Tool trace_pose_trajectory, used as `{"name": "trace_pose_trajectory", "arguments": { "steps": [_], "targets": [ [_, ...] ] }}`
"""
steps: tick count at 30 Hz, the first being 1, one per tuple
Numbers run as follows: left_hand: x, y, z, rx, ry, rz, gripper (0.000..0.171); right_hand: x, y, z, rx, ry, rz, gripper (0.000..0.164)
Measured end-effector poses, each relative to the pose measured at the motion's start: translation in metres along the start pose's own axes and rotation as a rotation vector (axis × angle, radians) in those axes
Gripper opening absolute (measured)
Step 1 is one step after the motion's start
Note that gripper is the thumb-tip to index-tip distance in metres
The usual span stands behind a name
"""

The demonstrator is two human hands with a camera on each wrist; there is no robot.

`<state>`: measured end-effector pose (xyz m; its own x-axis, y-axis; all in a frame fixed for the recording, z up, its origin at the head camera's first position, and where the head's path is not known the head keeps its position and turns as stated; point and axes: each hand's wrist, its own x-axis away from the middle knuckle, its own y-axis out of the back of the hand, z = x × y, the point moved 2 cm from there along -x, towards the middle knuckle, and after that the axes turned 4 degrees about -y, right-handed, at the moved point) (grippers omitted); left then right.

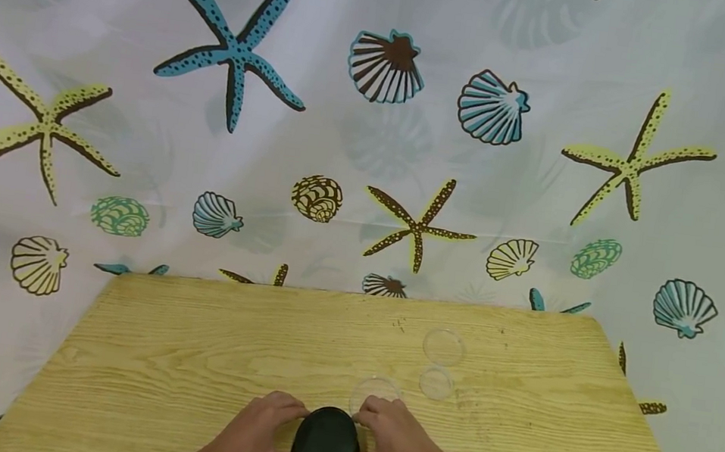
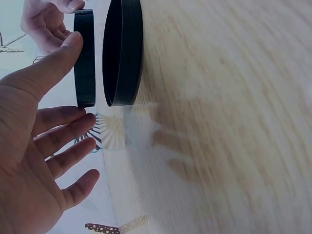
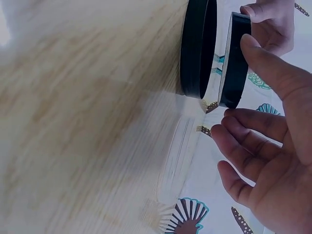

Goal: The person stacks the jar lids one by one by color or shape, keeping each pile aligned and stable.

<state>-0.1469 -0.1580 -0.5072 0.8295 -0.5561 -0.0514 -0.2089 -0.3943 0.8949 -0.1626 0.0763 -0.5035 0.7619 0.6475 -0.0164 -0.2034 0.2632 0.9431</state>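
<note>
A round, shallow black lid [image 1: 327,439] is held level by both hands at the table's near side. My left hand [image 1: 259,434] grips its left edge between thumb and fingertips. The right hand [image 1: 398,445] pinches the opposite edge in the same way. Right below the lid, a round black container [image 2: 130,58] sits on the table with its open side up. A narrow gap shows between lid and container in both wrist views. From the head view the lid hides most of the container.
The wooden table [image 1: 180,355] meets a patterned cloth [image 1: 321,121] with starfish and shells at its back and sides. A clear disc [image 1: 378,390] lies just beyond the right fingers. Farther back are a larger clear disc [image 1: 445,348] and a smaller clear disc [image 1: 436,382].
</note>
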Motion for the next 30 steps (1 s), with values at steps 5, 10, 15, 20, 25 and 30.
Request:
{"name": "trace_pose_trajectory", "arguments": {
  "steps": [5,10,15,20,25,30],
  "targets": [
    [0.0007,0.0014,-0.0016,-0.009,-0.003,-0.01,0.068,0.0011,-0.0007,0.0027,0.042,0.016,-0.021,0.058],
    [0.0015,0.0009,-0.0032,-0.052,-0.01,-0.007,0.067,0.0015,-0.002,0.0039,0.074,0.024,-0.032,0.057],
    [0.0023,-0.0008,-0.0041,-0.104,-0.032,-0.028,0.069,0.0015,-0.0042,0.0044,0.08,0.029,-0.041,0.057],
    [0.0027,-0.0032,-0.0033,-0.109,-0.049,-0.053,0.067,0.0018,-0.0065,0.0045,0.092,0.039,-0.05,0.057],
    [0.003,-0.0049,-0.0027,-0.104,-0.073,-0.067,0.065,0.0031,-0.0082,0.0045,0.102,0.046,-0.061,0.056],
    [0.0026,-0.0069,-0.0025,-0.111,-0.075,-0.064,0.064,0.0048,-0.0085,0.0058,0.118,0.049,-0.065,0.054]
  ]
}}
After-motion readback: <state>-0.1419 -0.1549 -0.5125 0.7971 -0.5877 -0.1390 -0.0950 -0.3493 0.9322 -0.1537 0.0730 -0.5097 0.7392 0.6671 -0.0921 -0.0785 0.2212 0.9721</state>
